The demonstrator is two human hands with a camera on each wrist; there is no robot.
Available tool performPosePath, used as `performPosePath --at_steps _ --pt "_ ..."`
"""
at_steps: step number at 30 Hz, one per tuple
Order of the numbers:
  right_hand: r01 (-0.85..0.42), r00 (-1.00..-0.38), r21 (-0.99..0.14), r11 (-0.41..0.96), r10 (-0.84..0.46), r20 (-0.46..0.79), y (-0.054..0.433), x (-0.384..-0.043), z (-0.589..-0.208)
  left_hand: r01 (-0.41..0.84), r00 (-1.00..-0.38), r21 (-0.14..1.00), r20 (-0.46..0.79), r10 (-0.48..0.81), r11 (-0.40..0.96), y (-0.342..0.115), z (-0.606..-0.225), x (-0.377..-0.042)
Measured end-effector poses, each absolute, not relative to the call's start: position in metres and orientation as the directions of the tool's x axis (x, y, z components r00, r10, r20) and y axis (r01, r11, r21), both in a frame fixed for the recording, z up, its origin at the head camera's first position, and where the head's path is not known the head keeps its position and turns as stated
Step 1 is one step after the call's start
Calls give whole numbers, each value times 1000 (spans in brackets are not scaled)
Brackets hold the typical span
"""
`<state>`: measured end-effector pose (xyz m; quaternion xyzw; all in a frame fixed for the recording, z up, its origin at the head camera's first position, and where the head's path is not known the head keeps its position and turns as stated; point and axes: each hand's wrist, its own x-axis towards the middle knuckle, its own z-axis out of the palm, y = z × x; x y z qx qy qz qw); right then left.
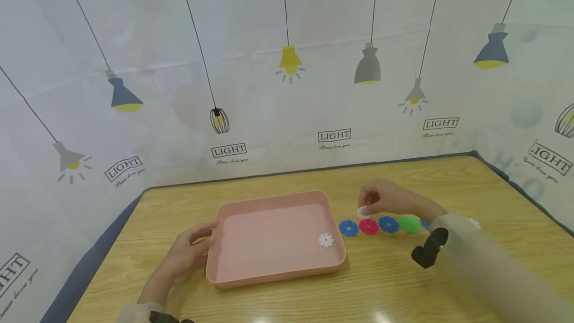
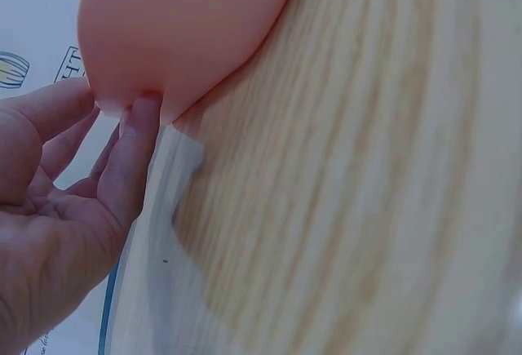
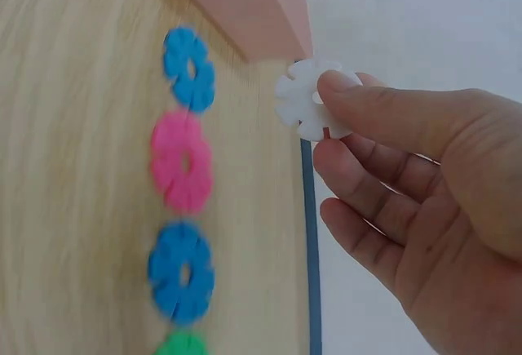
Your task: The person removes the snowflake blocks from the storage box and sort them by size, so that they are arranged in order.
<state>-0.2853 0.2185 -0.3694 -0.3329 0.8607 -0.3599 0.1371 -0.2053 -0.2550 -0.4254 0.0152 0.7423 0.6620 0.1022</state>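
Note:
Between thumb and fingertips, my right hand [image 1: 387, 197] pinches a white flower-shaped plastic disc [image 3: 306, 100] with a notched edge. It is held above the table, just behind a row of similar discs. That row has a blue disc [image 1: 349, 228], a pink disc [image 1: 368, 227], another blue disc [image 1: 388, 224] and a green disc [image 1: 409, 224]. My left hand [image 1: 190, 248] holds the left end of a shallow pink tray [image 1: 264, 236], thumb and fingers at its wall. One white disc [image 1: 326, 240] lies inside the tray, near its right side.
Another blue disc [image 1: 424, 224] is partly hidden by my right forearm, and a white disc [image 1: 473, 222] shows beyond the sleeve. The wooden table [image 1: 381, 283] meets a lamp-printed cloth [image 1: 269, 128] along its back and sides.

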Motion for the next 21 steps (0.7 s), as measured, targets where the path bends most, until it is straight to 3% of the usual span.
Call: performPosePath --at_steps 10,21 --pt "-436 -846 -674 596 -526 83 320 -266 -385 -112 -980 985 -132 151 134 -254 -425 -206" --pt "-191 -973 -587 787 -230 9 415 -250 -408 -115 -978 985 -135 158 127 -255 -424 -205"
